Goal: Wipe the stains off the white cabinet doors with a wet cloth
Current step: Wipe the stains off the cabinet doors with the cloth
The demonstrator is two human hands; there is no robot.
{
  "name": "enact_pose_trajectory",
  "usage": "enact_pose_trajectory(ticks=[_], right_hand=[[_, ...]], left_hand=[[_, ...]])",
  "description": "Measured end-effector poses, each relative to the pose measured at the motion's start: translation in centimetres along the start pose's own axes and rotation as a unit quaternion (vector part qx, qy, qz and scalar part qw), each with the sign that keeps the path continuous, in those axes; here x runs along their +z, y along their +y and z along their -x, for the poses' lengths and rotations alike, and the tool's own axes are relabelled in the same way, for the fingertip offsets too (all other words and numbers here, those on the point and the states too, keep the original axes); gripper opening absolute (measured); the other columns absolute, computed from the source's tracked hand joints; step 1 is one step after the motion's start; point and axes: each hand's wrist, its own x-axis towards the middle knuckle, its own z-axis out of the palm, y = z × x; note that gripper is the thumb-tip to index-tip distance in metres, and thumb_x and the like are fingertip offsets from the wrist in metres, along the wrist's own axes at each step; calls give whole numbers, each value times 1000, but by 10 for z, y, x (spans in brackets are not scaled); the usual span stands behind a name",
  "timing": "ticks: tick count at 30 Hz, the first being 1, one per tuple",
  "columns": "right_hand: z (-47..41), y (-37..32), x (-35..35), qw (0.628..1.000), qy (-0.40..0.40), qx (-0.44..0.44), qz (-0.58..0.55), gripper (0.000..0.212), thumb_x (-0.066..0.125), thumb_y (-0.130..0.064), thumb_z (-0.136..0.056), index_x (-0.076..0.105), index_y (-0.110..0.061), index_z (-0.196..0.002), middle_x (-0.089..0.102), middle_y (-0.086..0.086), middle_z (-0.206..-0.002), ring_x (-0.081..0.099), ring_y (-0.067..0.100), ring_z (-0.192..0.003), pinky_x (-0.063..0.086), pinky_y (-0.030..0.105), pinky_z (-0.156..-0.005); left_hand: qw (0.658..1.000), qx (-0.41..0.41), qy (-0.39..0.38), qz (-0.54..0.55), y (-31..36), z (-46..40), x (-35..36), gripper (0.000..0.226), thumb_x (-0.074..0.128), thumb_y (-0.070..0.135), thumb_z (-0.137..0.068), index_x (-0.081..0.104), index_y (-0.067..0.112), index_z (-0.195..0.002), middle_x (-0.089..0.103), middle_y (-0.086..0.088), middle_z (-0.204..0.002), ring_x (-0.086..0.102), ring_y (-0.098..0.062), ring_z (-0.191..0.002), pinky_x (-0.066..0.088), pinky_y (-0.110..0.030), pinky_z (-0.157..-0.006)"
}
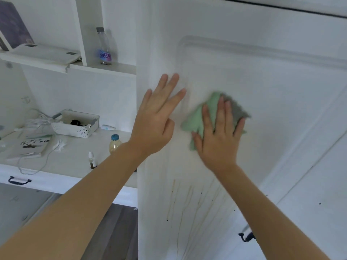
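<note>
From the head view, the right hand [218, 136] lay flat with its fingers spread and straight, pressing a green cloth [202, 115] against the white cabinet door [262, 87]. The cloth sat under the palm and fingers, its edges sticking out toward ten and one o'clock of the hand; a greyer part showed at its upper right, blurred. The left hand [157, 117] was released, fingers straight and fanned, resting on or just off the door's frame at nine o'clock of the cloth; whether it truly touched could not be told.

As for progress, the panel around and above the two hands looked clean, pale and streak-free, so that stretch seemed done or nearly so. Below, at six o'clock of the hands, brown drip stains [180, 205] ran down the door in long thin lines, with dark specks beside them. A few more specks dotted the neighbouring door [319, 184] at four o'clock. The bulk of the work therefore seemed left, lying in the lower half.

Off at nine o'clock, a desk [75, 158] carried a white basket [78, 131], a book [35, 143], and small bottles; a water bottle [104, 47] stood on a shelf at eleven o'clock.
</note>
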Motion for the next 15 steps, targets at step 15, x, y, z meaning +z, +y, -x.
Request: enact_pose_trajectory(ticks=[15], right_hand=[[-49, 102, -39, 999, 12, -23, 37, 59, 30, -46, -98, 24, -16, -148, 30, 21, -149, 20, 30, -139, 14, 49, -110]], left_hand=[[993, 107, -19, -45, 46, -30, 41, 64, 40, 3, -74, 40, 7, -138, 30, -15, -149, 18, -31, -141, 8, -51, -111]])
